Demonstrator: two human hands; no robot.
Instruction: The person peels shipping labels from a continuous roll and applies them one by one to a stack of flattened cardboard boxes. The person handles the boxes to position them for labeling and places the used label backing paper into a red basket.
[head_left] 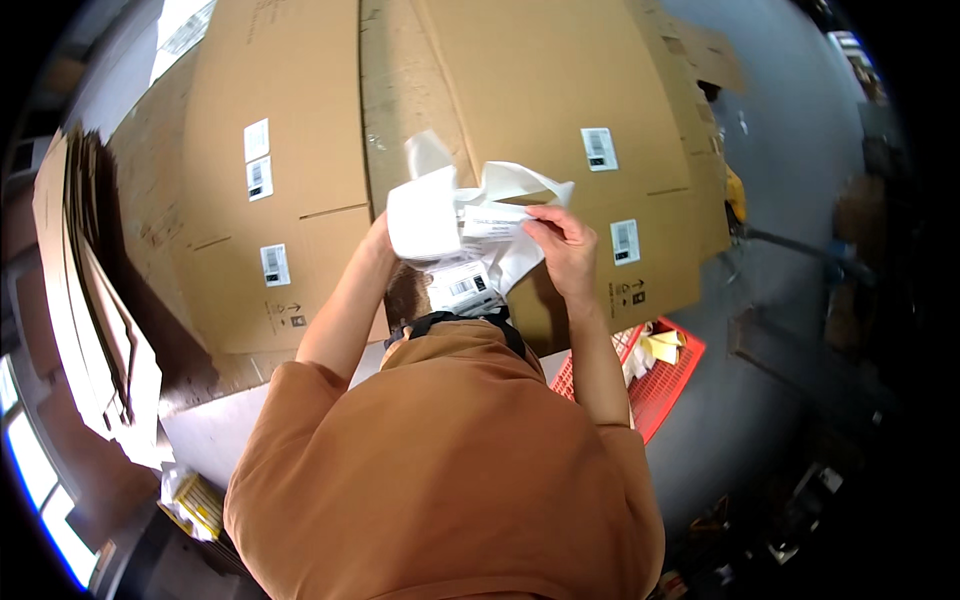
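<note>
My left hand (381,238) is closed around the left side of a roll of white labels (422,218), most of its fingers hidden behind the roll. From the roll a loose strip of backing paper (515,182) loops up and to the right. Thumb and fingers of my right hand (566,250) pinch the right end of a printed white label (495,221). More labels of the strip (462,284) hang below, close to my body. Under both hands lie flat cardboard boxes, a left one (290,60) and a right one (540,70), each bearing stuck-on white labels.
A stack of folded cardboard sheets (85,270) leans at the left. Beside my right forearm a red plastic basket (672,385) holds crumpled paper scraps. White sheets (183,30) lie at the far left, and a yellow-handled thing (735,195) sits past the right box.
</note>
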